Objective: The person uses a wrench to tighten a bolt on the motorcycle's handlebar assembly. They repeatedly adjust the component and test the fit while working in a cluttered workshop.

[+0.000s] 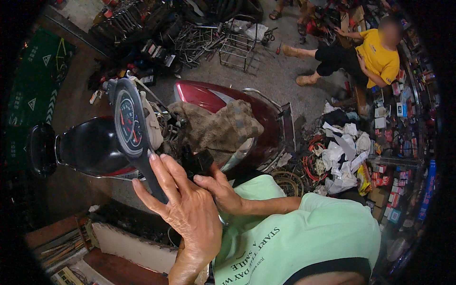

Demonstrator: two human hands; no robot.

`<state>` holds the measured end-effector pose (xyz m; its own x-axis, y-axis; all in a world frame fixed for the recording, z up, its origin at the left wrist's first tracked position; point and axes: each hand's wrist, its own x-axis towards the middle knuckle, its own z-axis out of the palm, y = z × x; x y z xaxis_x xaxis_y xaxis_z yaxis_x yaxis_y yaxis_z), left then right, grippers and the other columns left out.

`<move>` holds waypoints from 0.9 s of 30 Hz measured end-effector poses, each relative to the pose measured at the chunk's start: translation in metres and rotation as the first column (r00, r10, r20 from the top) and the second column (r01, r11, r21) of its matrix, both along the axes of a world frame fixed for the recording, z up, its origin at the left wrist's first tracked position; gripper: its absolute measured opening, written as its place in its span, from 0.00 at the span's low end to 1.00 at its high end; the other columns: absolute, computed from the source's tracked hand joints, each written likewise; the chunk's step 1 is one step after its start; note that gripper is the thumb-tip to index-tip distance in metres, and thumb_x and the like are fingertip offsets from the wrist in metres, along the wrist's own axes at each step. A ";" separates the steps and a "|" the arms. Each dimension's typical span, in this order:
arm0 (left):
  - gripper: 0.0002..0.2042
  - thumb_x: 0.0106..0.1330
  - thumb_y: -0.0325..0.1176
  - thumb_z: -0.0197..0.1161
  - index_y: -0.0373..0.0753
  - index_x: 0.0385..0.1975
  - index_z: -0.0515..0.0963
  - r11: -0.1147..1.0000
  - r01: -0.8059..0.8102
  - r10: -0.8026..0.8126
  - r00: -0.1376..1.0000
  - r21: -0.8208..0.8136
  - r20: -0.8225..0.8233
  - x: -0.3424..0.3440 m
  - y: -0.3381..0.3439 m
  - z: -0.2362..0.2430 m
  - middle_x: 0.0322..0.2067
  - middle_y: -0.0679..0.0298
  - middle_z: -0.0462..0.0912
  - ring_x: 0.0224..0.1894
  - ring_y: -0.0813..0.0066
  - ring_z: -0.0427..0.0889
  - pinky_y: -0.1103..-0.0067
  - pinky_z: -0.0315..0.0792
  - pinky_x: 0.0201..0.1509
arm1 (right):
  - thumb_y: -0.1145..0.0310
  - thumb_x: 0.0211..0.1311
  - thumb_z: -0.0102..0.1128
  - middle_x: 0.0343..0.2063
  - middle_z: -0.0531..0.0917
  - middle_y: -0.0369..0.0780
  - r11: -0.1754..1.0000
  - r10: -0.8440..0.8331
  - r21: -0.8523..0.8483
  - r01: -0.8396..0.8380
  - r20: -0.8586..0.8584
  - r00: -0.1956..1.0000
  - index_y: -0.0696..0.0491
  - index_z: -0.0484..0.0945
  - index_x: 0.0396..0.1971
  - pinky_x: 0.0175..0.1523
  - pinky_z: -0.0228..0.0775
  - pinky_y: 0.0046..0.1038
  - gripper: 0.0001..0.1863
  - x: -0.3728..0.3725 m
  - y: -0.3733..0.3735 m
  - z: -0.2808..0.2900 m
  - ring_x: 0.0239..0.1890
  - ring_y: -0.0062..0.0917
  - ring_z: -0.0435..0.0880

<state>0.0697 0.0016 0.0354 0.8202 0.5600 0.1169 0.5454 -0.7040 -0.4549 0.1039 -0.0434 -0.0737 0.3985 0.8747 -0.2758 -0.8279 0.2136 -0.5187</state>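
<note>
A motorbike's gauge panel, with dials in a dark oval housing, stands to the left of my hands. My left hand rests on the lower end of its dark housing, fingers stretched and spread, back of the hand up. Just to its right, my right hand closes on a black, block-like part, thumb against its near side; its far fingers are partly hidden. Beyond them, a brown towel drapes over the motorbike's red bodywork. Bundled wires show between panel and towel.
A black seat extends left. Metal parts and a wire-frame stand lie beyond the motorbike. A person in a yellow shirt sits at the far right. Rags and plastic pile beside coiled cables; boxed goods line the right.
</note>
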 end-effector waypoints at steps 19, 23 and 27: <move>0.18 0.53 0.35 0.67 0.25 0.37 0.77 0.965 -0.023 0.089 0.966 -0.261 0.242 -0.025 0.001 0.007 0.70 0.52 0.51 0.73 0.42 0.42 0.43 0.41 0.69 | 0.63 0.64 0.52 0.53 0.72 0.37 0.995 0.030 -0.093 -0.036 -0.060 0.998 0.54 0.59 0.63 0.61 0.61 0.26 0.29 0.003 -0.006 0.008 0.54 0.21 0.70; 0.23 0.48 0.35 0.72 0.24 0.40 0.76 0.954 -0.014 0.092 0.965 -0.300 0.245 -0.029 -0.001 0.007 0.70 0.53 0.51 0.73 0.42 0.42 0.44 0.41 0.70 | 0.65 0.61 0.52 0.55 0.70 0.39 0.998 -0.002 -0.063 -0.002 -0.061 0.998 0.55 0.59 0.64 0.63 0.58 0.26 0.31 -0.001 -0.006 -0.002 0.56 0.23 0.68; 0.26 0.46 0.36 0.72 0.24 0.41 0.74 0.944 0.017 0.064 0.970 -0.330 0.234 -0.032 0.002 0.008 0.70 0.54 0.52 0.73 0.44 0.42 0.45 0.42 0.70 | 0.66 0.59 0.53 0.56 0.70 0.40 0.999 -0.032 -0.030 0.032 -0.009 0.999 0.57 0.59 0.64 0.65 0.56 0.27 0.32 -0.001 -0.002 -0.003 0.57 0.24 0.67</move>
<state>0.0374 0.0039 0.0431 0.7768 0.6193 0.1141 0.6274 -0.7766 -0.0565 0.1032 -0.0449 -0.0768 0.4234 0.8528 -0.3059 -0.8258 0.2244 -0.5175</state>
